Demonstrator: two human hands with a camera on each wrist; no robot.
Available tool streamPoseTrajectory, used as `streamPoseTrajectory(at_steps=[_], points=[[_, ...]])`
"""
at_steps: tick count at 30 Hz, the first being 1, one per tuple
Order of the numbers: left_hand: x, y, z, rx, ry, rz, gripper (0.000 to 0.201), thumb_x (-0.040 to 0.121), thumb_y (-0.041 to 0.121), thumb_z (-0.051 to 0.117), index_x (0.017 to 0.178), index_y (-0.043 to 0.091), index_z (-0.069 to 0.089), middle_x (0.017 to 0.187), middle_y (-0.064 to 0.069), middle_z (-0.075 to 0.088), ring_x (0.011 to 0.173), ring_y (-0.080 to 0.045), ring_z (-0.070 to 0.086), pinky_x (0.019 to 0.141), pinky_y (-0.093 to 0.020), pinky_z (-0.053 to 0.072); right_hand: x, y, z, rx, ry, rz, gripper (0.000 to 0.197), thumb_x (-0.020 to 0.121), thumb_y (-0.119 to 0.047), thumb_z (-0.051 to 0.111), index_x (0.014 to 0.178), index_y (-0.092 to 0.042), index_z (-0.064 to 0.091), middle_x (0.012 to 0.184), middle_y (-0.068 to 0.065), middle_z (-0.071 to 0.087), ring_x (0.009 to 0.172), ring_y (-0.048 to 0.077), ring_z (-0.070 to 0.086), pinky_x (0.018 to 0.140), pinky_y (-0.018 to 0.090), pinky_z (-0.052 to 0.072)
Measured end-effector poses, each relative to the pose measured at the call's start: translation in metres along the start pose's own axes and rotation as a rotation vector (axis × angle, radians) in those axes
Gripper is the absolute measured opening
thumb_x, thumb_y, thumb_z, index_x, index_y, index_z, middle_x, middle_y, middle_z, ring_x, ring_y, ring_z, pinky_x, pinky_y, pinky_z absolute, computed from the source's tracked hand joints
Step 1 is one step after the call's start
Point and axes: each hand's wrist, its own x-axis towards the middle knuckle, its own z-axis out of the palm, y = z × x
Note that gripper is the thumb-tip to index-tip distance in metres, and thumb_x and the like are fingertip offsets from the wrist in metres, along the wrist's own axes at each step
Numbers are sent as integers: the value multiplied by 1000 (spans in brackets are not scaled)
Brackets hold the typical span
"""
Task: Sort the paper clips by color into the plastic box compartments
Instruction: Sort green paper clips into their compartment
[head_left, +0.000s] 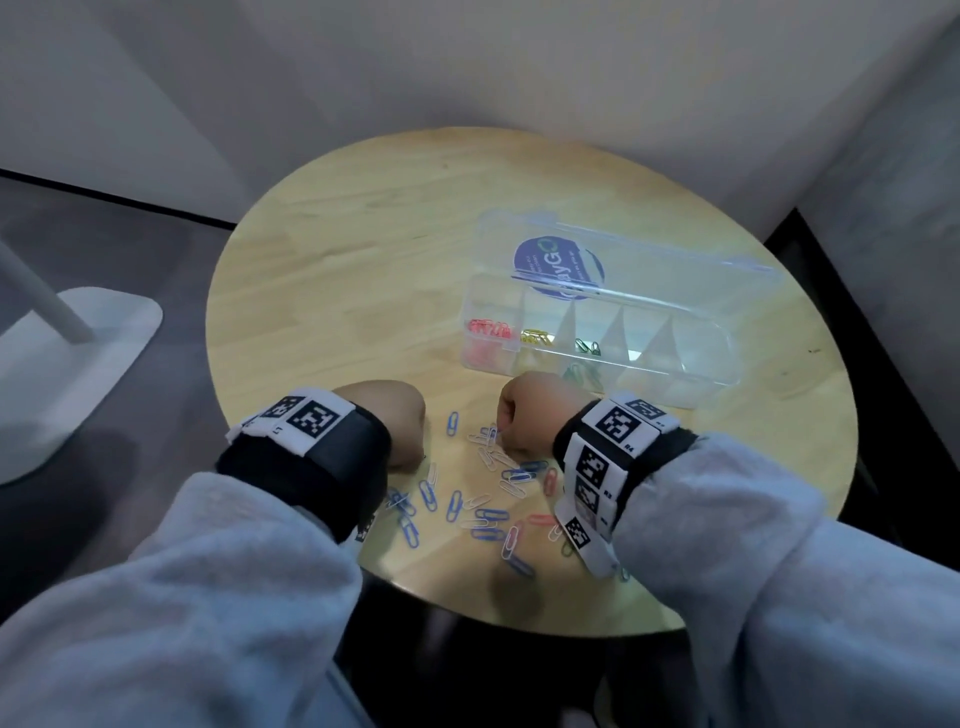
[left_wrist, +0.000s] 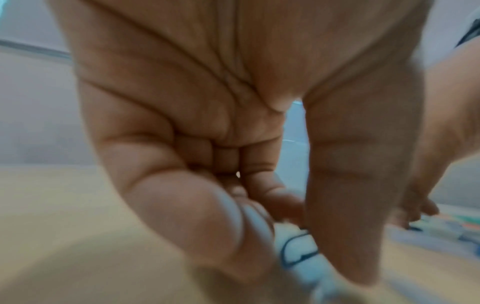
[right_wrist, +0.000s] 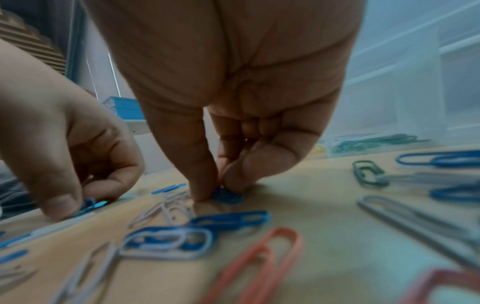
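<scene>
Both hands down in loose clips (head_left: 488, 499) near the bench's (head_left: 363, 249) front edge. Right hand (head_left: 535, 421) fingers curled, thumb and forefinger pinching a blue clip (right_wrist: 228, 197) lying on the bench. Left hand (head_left: 395, 426) curled, pinching another blue clip (right_wrist: 89, 203). Plastic box (head_left: 675, 358), lid open, toward the right edge; pink, yellow, green clips in separate compartments.

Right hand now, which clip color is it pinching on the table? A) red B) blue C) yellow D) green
B: in the right wrist view the right hand has thumb and finger closed on a blue clip lying on the table.
</scene>
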Motion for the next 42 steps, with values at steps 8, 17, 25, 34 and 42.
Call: streamPoseTrajectory(at_steps=[8, 17, 25, 34, 42], points=[[13, 2, -20, -602, 21, 115, 17, 82, 5, 56, 86, 21, 54, 70, -4, 64, 52, -12, 56, 59, -20, 49, -6, 5, 8, 81, 22, 14, 24, 82, -10, 57, 105, -4, 66, 109, 10, 67, 100, 26, 63, 79, 30, 51], [21, 13, -22, -519, 44, 3, 20, 82, 13, 54, 94, 6, 68, 80, -11, 64, 74, -26, 60, 70, -27, 46, -6, 2, 10, 76, -43, 12, 22, 82, -14, 57, 99, -6, 67, 105, 10, 68, 92, 25, 63, 71, 28, 46], [25, 36, -20, -112, 63, -60, 18, 75, 20, 70, 90, 11, 71, 85, -5, 65, 76, -23, 59, 63, -26, 41, -16, 1, 10, 101, -95, 5, 23, 79, -16, 62, 97, -4, 69, 82, 7, 63, 67, 22, 56, 56, 24, 45], [19, 44, -19, 87, -23, -26, 22, 79, 14, 63, 99, 10, 71, 88, -6, 62, 77, -22, 54, 64, -26, 39, -38, 45, 3, 668, -122, 63, 8, 79, -7, 62, 73, -8, 66, 65, 7, 61, 49, 15, 51, 50, 16, 45], [11, 26, -29, -529, -135, 105, 13, 76, 13, 59, 66, 11, 52, 65, -6, 52, 61, -23, 48, 61, -26, 43, -39, 61, 16, 1461, -218, 119, 22, 87, 7, 51, 68, -3, 52, 71, 13, 63, 63, 20, 64, 58, 26, 57]])
